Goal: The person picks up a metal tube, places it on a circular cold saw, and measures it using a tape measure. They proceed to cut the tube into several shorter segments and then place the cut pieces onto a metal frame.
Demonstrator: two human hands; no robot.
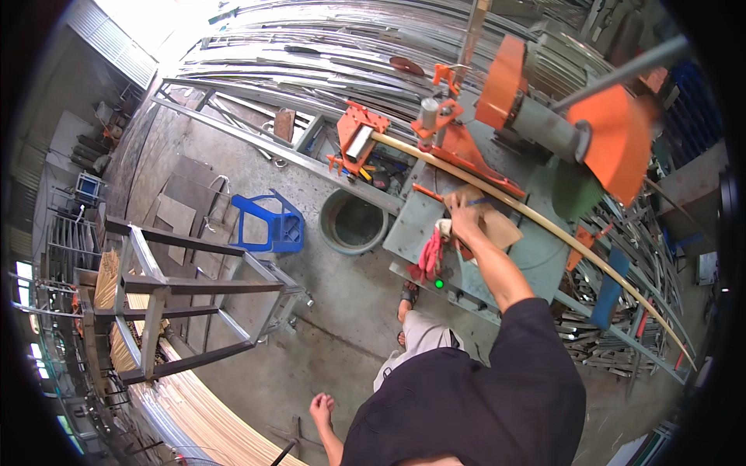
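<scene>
— What is the biggest thing by you?

— The grey bench (404, 233) ahead and to my right, bearing a cutting saw (544, 128) with orange guards.

— And next?

— A long yellowish bar (536, 216). It slants across the bench, from an orange block (353, 128) out past the bench's right side. It passes just beyond my right hand (466, 221), near my fingers but apart from them.

— What else stands close?

— A round, dark grey tub (357, 248) on the floor, left of the bench.

— So what is under your grip?

— A flat, pale brown piece (501, 227) lying on the bench. My right hand comes down over its left end; the greater part shows to the right of my knuckles, between my forearm and the bar.

— Are you clasping it?

— I cannot tell. My fingers point down at it, and their tips are hidden, so they may be pinching it or only resting there.

— Anything smaller?

— Pink gloves (431, 252) at the bench's near edge, just left of my right wrist. My left hand (322, 407) hangs well apart from the bench, loosely curled and free. Last, a small green light (439, 283) glows beside the gloves.
</scene>
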